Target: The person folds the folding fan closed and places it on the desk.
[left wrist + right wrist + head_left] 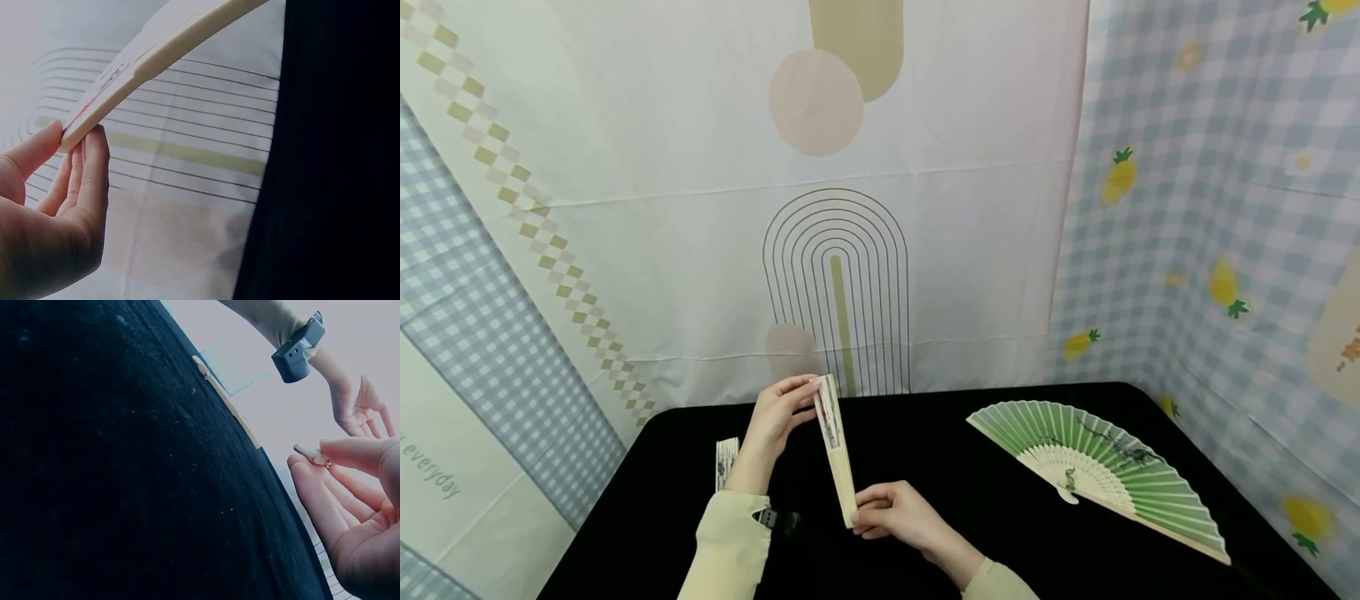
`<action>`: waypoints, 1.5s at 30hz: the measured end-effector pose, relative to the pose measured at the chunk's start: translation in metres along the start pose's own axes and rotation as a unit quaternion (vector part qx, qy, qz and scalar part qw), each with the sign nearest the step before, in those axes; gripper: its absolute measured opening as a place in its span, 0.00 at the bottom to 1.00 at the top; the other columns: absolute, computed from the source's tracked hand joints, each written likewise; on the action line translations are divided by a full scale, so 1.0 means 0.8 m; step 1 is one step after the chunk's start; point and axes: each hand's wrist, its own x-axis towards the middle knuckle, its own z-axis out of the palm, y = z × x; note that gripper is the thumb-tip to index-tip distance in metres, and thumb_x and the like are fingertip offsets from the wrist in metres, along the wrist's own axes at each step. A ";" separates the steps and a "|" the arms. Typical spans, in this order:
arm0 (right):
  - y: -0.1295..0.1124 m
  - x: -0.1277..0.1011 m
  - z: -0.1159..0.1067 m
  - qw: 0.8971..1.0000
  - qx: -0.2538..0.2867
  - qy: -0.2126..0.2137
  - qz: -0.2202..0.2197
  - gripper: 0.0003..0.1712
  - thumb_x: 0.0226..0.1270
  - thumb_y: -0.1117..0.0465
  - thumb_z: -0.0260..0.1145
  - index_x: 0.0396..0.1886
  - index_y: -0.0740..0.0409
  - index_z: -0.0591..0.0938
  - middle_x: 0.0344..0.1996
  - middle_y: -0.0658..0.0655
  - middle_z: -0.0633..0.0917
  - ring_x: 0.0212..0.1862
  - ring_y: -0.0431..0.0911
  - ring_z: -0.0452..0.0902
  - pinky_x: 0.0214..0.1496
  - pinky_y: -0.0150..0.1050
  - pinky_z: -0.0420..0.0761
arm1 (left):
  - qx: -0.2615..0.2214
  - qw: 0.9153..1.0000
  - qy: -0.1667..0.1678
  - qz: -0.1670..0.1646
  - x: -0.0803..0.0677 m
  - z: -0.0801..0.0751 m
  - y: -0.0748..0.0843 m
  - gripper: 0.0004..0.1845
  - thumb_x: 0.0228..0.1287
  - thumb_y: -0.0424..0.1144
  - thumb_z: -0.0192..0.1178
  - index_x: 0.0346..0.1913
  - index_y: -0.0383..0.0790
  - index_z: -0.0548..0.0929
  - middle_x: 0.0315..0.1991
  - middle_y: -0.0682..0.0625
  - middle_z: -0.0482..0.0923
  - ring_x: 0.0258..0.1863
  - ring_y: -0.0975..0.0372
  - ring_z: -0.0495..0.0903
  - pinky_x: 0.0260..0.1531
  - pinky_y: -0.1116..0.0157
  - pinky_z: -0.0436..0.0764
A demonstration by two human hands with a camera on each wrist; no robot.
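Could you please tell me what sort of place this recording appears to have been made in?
Probably a makeshift recording booth rather than a lived-in room: a black cloth-covered table is walled in by hanging printed fabric backdrops, one with pineapples. An open green paper folding fan lies on it as a prop.

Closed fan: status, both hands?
Left hand pinches top end of closed fan. Right hand grips its pivot end. Fan held above black table. Open green fan lies apart, right; nothing in the way.
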 end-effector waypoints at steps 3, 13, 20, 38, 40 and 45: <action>-0.001 0.004 0.002 1.000 0.002 0.003 0.005 0.13 0.65 0.69 0.70 0.48 0.70 0.86 0.37 0.64 0.89 0.37 0.52 0.88 0.39 0.42 0.89 | 0.004 1.000 0.007 -0.015 0.010 -0.004 -0.008 0.22 0.69 0.36 0.66 0.61 0.28 0.79 0.42 0.50 0.85 0.38 0.62 0.85 0.42 0.64 0.87; 0.003 0.022 0.006 0.999 0.012 0.016 0.048 0.13 0.66 0.69 0.70 0.49 0.70 0.86 0.36 0.64 0.89 0.37 0.51 0.88 0.40 0.41 0.88 | 0.029 0.997 0.029 -0.067 0.036 -0.009 -0.044 0.24 0.69 0.32 0.65 0.64 0.24 0.76 0.40 0.47 0.85 0.35 0.63 0.85 0.38 0.66 0.87; 0.006 0.023 0.004 0.998 0.011 0.017 0.063 0.15 0.67 0.68 0.69 0.51 0.71 0.85 0.35 0.63 0.89 0.36 0.50 0.88 0.39 0.40 0.88 | 0.070 0.993 0.037 -0.088 0.040 -0.007 -0.068 0.23 0.68 0.30 0.64 0.62 0.23 0.77 0.43 0.42 0.85 0.35 0.62 0.85 0.38 0.65 0.87; 0.018 0.022 0.020 0.997 -0.003 0.013 0.077 0.15 0.66 0.70 0.69 0.50 0.73 0.84 0.33 0.64 0.89 0.34 0.51 0.88 0.35 0.39 0.88 | 0.113 0.984 0.011 -0.140 0.030 -0.023 -0.095 0.21 0.71 0.29 0.59 0.62 0.19 0.74 0.42 0.39 0.83 0.35 0.58 0.83 0.36 0.63 0.87; 0.016 0.022 0.021 0.997 -0.007 0.011 0.080 0.14 0.65 0.70 0.70 0.50 0.72 0.84 0.33 0.64 0.89 0.32 0.50 0.88 0.34 0.38 0.88 | 0.116 0.983 0.010 -0.139 0.030 -0.024 -0.093 0.22 0.72 0.29 0.58 0.63 0.19 0.73 0.43 0.38 0.82 0.36 0.58 0.83 0.36 0.63 0.87; 0.015 0.024 0.021 0.996 -0.021 0.007 0.082 0.13 0.65 0.69 0.71 0.48 0.71 0.85 0.30 0.62 0.89 0.29 0.47 0.87 0.32 0.38 0.88 | 0.123 0.984 0.005 -0.132 0.029 -0.023 -0.092 0.22 0.72 0.28 0.58 0.64 0.18 0.72 0.45 0.35 0.82 0.37 0.56 0.83 0.38 0.61 0.87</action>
